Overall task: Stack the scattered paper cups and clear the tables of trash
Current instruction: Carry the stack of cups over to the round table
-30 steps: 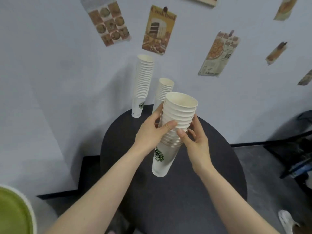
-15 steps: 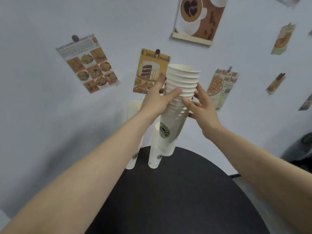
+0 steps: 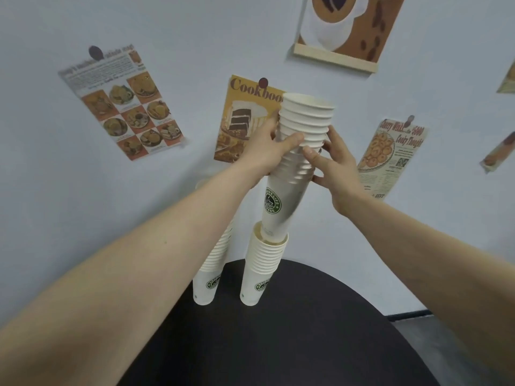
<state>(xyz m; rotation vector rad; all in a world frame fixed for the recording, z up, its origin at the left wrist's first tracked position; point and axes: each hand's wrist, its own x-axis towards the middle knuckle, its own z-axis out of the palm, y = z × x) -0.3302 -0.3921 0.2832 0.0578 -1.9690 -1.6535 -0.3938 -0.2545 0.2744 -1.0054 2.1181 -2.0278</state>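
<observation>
The left hand [image 3: 267, 151] wraps its fingers and thumb round the upper ribbed rims of a tall stack of white paper cups with a green round logo [image 3: 292, 174]. The right hand [image 3: 331, 162] pinches the same stack from the opposite side, thumb at the front. Below both hands, the stack's bottom cup sits in the mouth of a shorter stack of white paper cups [image 3: 262, 268] standing on the round black table [image 3: 306, 330]. Under the left forearm stands another tall white cup stack [image 3: 210, 277], partly hidden. Beyond the hands, a yellow cookbook poster [image 3: 242, 115] hangs on the pale wall [image 3: 41, 190].
</observation>
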